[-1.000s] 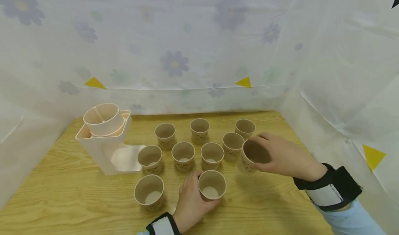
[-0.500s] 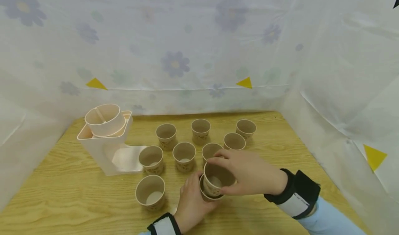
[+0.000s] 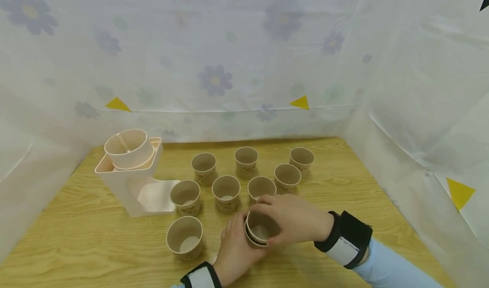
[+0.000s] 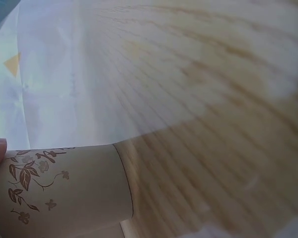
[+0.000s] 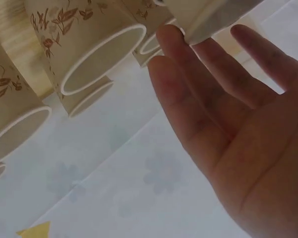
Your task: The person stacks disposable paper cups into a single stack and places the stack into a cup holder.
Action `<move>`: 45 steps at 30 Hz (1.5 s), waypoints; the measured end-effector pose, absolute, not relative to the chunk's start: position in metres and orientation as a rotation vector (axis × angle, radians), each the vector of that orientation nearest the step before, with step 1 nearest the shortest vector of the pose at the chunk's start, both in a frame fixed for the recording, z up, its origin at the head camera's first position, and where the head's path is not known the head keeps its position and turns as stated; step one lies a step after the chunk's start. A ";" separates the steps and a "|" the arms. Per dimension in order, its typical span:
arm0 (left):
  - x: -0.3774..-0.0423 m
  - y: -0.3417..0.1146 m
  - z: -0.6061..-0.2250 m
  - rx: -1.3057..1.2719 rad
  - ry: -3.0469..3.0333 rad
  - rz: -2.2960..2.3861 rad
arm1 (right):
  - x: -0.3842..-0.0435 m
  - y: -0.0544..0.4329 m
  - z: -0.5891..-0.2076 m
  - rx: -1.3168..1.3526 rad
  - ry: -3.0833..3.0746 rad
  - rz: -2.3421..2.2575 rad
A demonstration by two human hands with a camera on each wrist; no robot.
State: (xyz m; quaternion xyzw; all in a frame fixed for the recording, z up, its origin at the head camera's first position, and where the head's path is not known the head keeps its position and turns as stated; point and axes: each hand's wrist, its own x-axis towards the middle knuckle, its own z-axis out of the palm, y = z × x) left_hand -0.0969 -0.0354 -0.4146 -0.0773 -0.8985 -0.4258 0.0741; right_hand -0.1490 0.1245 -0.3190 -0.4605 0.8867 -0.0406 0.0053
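In the head view, a beige paper cup (image 3: 262, 226) sits nested inside another paper cup (image 3: 253, 242), of which only a strip of rim shows. My right hand (image 3: 294, 220) grips the upper cup near its rim, thumb towards me and fingers on the far side. Around the lower cup's left side curls my left hand (image 3: 236, 247). The left wrist view shows a cup wall (image 4: 64, 191) with a brown leaf print and a fingertip at its edge. In the right wrist view, my right hand's fingers (image 5: 223, 74) meet a cup (image 5: 213, 15).
Several upright paper cups (image 3: 226, 189) stand behind my hands, and one paper cup (image 3: 184, 237) stands left of them. A cream plastic dispenser (image 3: 131, 182) with a round top is at the left. White sheeting (image 3: 244, 67) encloses the wood-grain table (image 3: 95, 245).
My right hand has carried its cup leftwards from the right side and lowered it into the cup in my left hand. The left hand has stayed in place.
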 end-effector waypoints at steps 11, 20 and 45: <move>-0.095 -0.036 -0.416 -0.234 -2.711 -1.346 | -0.160 0.125 -0.328 -1.394 2.801 -0.231; -0.101 -0.037 -0.416 -0.211 -2.725 -1.391 | -0.215 0.114 -0.326 -1.131 2.979 -0.016; -0.099 -0.038 -0.415 -0.220 -2.727 -1.393 | -0.181 0.132 -0.274 -1.387 3.022 -0.273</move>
